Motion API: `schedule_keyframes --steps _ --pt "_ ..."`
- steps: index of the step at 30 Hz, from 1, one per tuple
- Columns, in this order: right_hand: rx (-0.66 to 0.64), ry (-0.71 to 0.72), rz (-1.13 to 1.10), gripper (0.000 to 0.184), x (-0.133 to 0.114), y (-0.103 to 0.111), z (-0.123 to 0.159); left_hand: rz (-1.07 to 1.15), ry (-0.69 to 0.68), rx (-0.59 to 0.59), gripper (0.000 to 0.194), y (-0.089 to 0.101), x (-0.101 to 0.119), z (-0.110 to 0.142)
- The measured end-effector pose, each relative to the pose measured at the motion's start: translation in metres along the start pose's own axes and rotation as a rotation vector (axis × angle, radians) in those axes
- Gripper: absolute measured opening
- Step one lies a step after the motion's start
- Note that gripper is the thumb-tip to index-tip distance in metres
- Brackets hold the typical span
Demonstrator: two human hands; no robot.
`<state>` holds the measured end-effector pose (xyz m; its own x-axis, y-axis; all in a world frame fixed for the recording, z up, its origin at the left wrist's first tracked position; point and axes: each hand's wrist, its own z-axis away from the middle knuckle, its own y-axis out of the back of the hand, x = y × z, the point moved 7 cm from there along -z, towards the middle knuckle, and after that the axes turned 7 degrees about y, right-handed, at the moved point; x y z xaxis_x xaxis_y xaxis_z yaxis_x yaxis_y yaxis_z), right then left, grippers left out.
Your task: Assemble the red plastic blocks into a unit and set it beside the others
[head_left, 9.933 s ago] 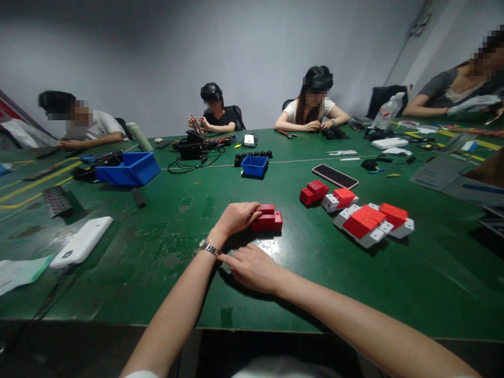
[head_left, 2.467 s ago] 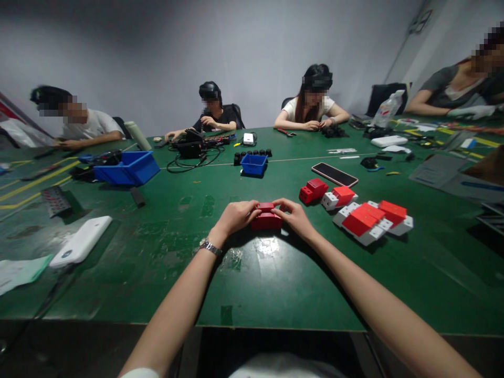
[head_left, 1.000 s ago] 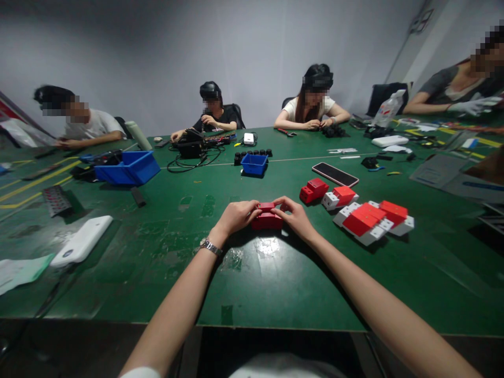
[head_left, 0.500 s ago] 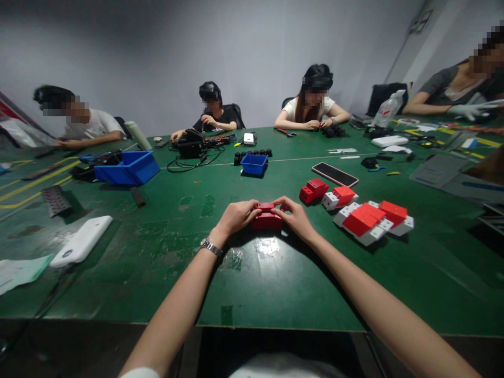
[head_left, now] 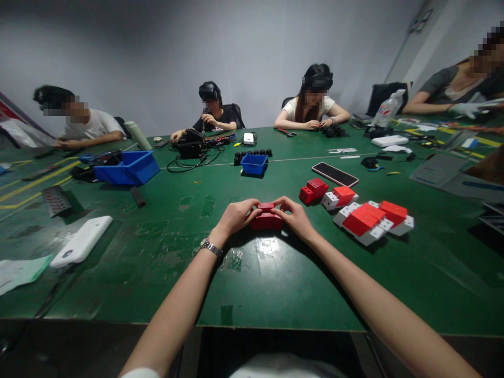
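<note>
A red block-shaped housing [head_left: 266,222] with a raised narrower top stands on the green table [head_left: 291,294] in front of me. From the left, my left hand [head_left: 237,216] pinches its upper part between thumb and fingers. My right hand [head_left: 293,216] grips the same upper part from the other side. The fingertips partly cover the housing's ends. To the right lie a similar all-red housing [head_left: 314,190], a small red-and-white module [head_left: 339,198], and larger red-and-white modules [head_left: 364,220].
A phone [head_left: 335,174] lies behind the modules. Ahead is a small blue bin [head_left: 254,165] beside black parts; a larger blue bin [head_left: 126,168] is at left. A white power bank [head_left: 82,240] lies near left. Several people sit around the table.
Both my hands and the red housing stay where they were. Across the table, a co-worker's raised hand has shifted slightly.
</note>
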<state>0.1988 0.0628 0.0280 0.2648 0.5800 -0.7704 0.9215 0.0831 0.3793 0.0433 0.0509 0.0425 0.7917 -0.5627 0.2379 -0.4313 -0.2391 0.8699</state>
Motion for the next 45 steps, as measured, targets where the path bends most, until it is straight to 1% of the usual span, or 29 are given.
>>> schedule_keyframes --steps 7,26,36,45 --pt "0.0 -0.004 0.025 0.023 -0.0002 0.0002 0.0002 0.042 -0.008 0.008 0.026 0.003 0.003 -0.0007" --pt "0.005 -0.019 0.018 0.021 0.0033 0.0002 0.0009 0.048 -0.036 0.04 0.024 0.0039 0.0043 -0.0002" --pt "-0.003 -0.018 0.034 0.021 0.0037 0.0 0.0001 0.049 -0.068 0.08 0.025 0.0053 0.0046 0.0005" --pt "-0.012 -0.012 0.022 0.02 0.003 -0.0005 -0.0002 0.055 -0.07 0.073 0.026 0.0042 0.0037 0.001"
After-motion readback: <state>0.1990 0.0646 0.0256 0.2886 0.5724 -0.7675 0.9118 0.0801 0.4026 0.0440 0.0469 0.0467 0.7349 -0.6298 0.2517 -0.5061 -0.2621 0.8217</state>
